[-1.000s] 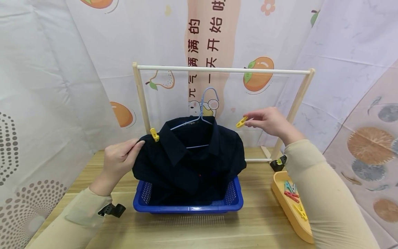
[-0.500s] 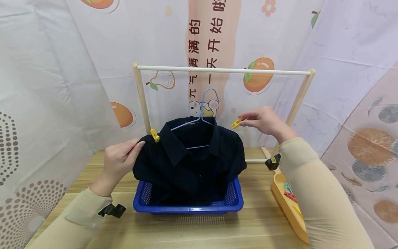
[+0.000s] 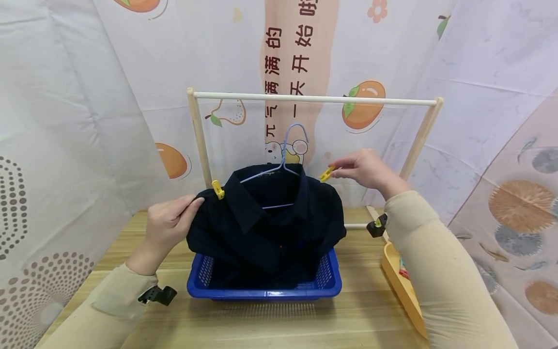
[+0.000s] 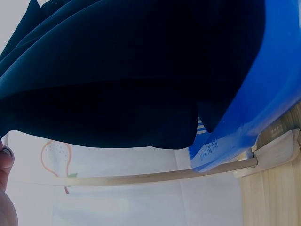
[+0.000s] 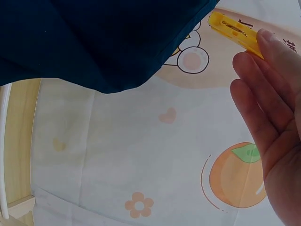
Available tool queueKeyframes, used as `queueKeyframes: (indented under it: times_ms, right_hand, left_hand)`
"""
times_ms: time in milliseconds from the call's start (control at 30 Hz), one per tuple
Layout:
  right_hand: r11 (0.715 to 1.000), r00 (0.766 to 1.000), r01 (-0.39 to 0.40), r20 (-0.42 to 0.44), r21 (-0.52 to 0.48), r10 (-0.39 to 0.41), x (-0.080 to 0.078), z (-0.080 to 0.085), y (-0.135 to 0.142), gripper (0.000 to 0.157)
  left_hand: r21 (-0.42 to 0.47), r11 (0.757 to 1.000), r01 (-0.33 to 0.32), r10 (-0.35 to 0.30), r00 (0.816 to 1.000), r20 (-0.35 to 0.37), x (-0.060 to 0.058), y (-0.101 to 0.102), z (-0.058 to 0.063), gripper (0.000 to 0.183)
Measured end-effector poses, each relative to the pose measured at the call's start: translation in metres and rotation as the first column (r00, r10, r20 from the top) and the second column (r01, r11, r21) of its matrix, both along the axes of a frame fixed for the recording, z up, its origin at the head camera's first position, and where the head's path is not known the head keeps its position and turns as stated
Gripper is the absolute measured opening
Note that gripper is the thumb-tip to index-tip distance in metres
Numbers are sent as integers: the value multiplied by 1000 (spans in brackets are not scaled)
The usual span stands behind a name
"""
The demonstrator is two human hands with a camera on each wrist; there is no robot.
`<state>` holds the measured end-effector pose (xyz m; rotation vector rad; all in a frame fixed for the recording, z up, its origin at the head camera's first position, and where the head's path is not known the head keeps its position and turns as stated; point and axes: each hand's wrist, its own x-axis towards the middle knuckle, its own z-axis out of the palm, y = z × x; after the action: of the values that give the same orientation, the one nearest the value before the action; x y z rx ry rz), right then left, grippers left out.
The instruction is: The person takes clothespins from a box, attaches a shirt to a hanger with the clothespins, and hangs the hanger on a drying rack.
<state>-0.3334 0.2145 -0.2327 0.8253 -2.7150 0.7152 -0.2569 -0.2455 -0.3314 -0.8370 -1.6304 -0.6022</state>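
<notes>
Matt dark cloth on the shirt (image 3: 270, 237), softly creased, pinched in the left hand (image 3: 171, 220). Smooth yellow plastic for the clothespin (image 3: 326, 173) in the right hand (image 3: 364, 169), with a metal-looking spring (image 5: 235, 29). Similar smooth plastic on the clip (image 3: 218, 189) just beside the left fingertips. Smooth hanger (image 3: 284, 154) between the hands, coated wire by look. Plastic for the basket (image 3: 261, 293) below and between both hands: glossy rim, perforated sides. Pale matt wood in the rack posts (image 3: 199, 138) beyond the hands; smooth white bar (image 3: 314, 98) above. Smooth tray (image 3: 398, 287) under the right forearm, plastic by look. Wood-grain table top (image 3: 261, 327) below the hands, low sheen. Creased, printed, cloth-like backdrop (image 3: 165, 53) behind both. Matt, thin-looking cloth for the sleeves (image 3: 453, 276).
</notes>
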Motion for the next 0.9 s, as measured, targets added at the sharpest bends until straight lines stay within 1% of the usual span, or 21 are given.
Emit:
queueKeyframes:
  times_ms: [133, 433, 900]
  right_hand:
    - [1000, 1000, -16, 1, 3, 16, -1, 0, -3, 16]
    - [1000, 1000, -7, 1, 2, 7, -4, -5, -5, 16]
    - [1000, 999, -8, 43, -2, 8, -4, -8, -5, 17]
  left_hand:
    - [-2, 1000, 3, -3, 1000, 1, 0, 0, 1, 43]
    - [-8, 1000, 5, -5, 1000, -6, 0, 0, 1, 43]
    - [-5, 1000, 18, -18, 1000, -12, 3, 3, 3, 43]
